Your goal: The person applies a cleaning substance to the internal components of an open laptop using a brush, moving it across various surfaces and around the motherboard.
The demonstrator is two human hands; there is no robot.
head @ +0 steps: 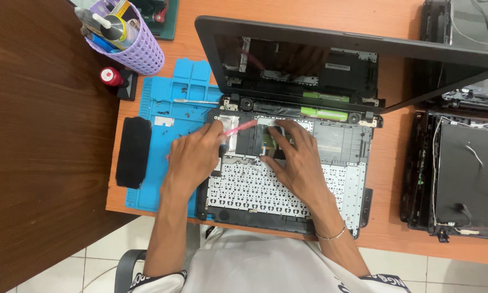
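An opened black laptop (331, 141) lies before me with its lower case stripped, the silver underside of the keyboard plate (244, 187) showing. My left hand (192, 157) holds a thin pink tool (239, 128) whose tip points at the upper left of the open chassis. My right hand (295, 157) rests flat on the inner parts near the middle, fingers spread over a small board. The laptop's dark screen (331, 65) stands open behind, reflecting the insides. A green strip (324, 114) runs along the hinge area.
A blue repair mat (162, 108) lies under the laptop's left side, with a black oblong pad (132, 152) on its edge. A purple basket of tools (127, 38) and a red-topped bottle (112, 76) stand at the back left. Other dismantled laptops (461, 173) lie to the right.
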